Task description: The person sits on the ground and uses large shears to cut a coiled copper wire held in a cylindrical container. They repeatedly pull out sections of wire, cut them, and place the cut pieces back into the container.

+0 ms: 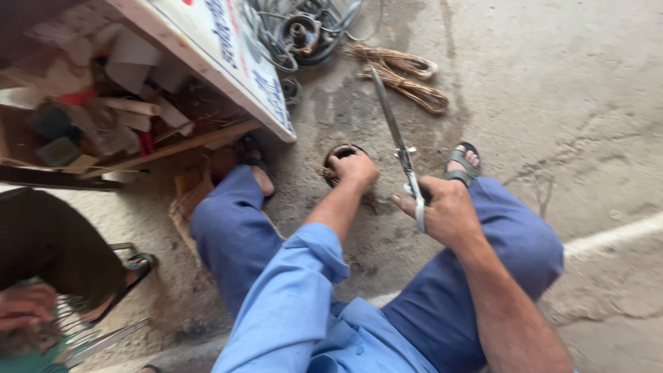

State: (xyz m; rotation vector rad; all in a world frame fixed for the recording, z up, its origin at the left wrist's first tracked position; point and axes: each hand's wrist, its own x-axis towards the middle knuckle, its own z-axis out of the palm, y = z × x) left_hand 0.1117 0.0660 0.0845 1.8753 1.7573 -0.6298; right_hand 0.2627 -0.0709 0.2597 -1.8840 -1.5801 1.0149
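- Overhead, upper left: a flat white signboard (228,55) with blue and red lettering lies tilted, its long edge running from the top of the frame down to a corner near the left foot; it covers part of what sits below it.
- Beneath and left of the signboard: an open wooden shelf (103,117) crammed with pale paper rolls, small boxes and red scraps, partly hidden by the board.
- Centre: the left hand (353,169), fingers curled, grips the rim of a round dark motor part (338,155) standing on the concrete floor (552,103) between the two sandalled feet; most of the part is hidden by the hand.
- Right of centre: the right hand (445,211) is closed around the grips of long metal scissors (397,138), blades pointing up and away, apart from the motor part.
- Top centre: a dark motor housing with tangled wires (304,34); just right of it, two copper wire bundles (407,76) on the floor.
- Lower left: another person's hand (24,307) beside a dark rounded object (55,249) and a metal frame.
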